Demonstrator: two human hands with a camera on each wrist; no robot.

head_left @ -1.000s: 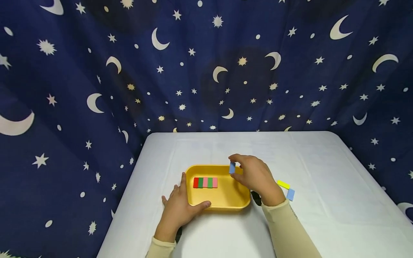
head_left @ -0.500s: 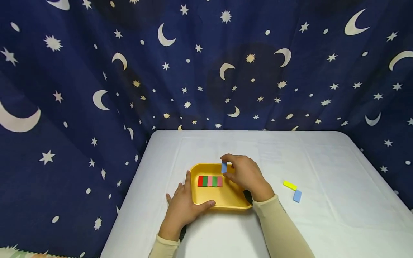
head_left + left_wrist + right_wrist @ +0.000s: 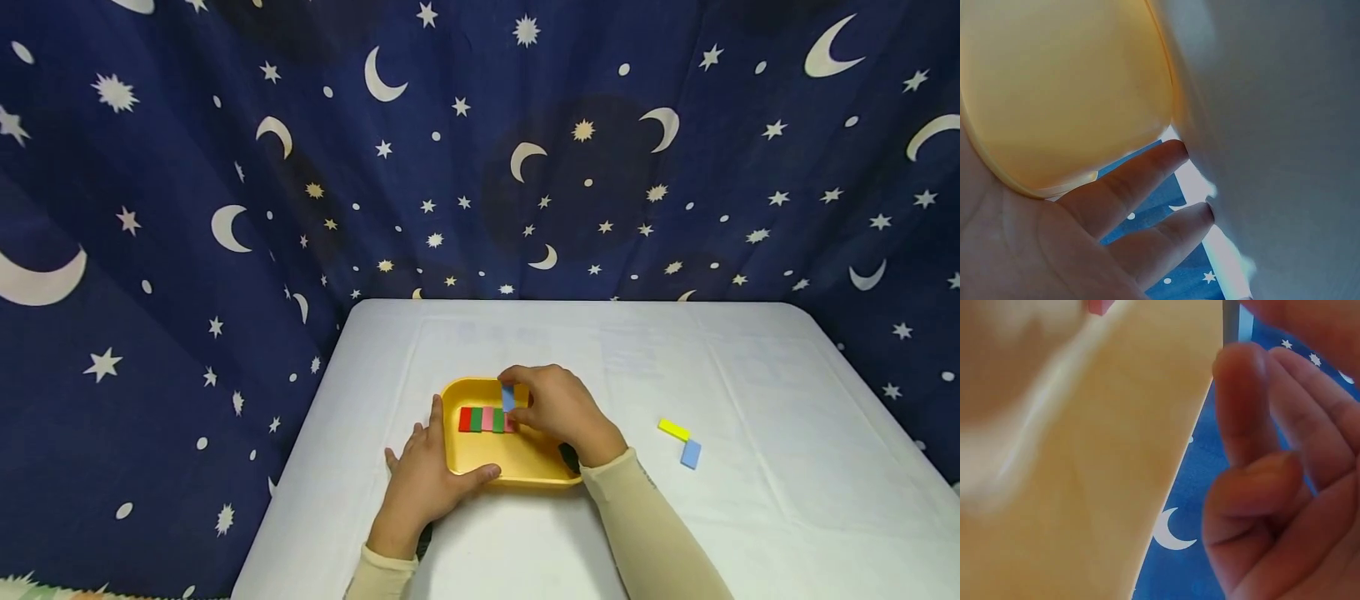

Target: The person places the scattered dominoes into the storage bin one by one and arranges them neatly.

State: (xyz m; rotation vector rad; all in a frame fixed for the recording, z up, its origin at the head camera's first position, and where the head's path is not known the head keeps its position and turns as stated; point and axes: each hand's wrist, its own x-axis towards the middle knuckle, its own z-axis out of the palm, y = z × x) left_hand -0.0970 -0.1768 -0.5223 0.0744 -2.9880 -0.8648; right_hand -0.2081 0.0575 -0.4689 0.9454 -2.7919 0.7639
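My right hand (image 3: 558,408) pinches a small blue block (image 3: 508,397) between its fingers and thumb. It holds the block over the yellow tray (image 3: 487,460), at the right end of a row of flat blocks. Red (image 3: 465,419), green (image 3: 476,419) and pink (image 3: 487,418) pieces lie side by side in that row, then another green and a pink one partly covered by my fingers. Against the tray's left side rests my left hand (image 3: 422,483), fingers extended and thumb at the near rim. The left wrist view shows its fingers (image 3: 1141,178) beside the tray wall (image 3: 1072,94).
A yellow block (image 3: 673,430) and a second blue block (image 3: 691,454) lie on the white table (image 3: 750,375), right of the tray. A dark blue curtain (image 3: 450,175) with moons and stars hangs behind the table and along both sides.
My right hand has moved left with the blue block, from the tray's right part to the end of the row. My left hand stays at the tray. The head view has shifted slightly.
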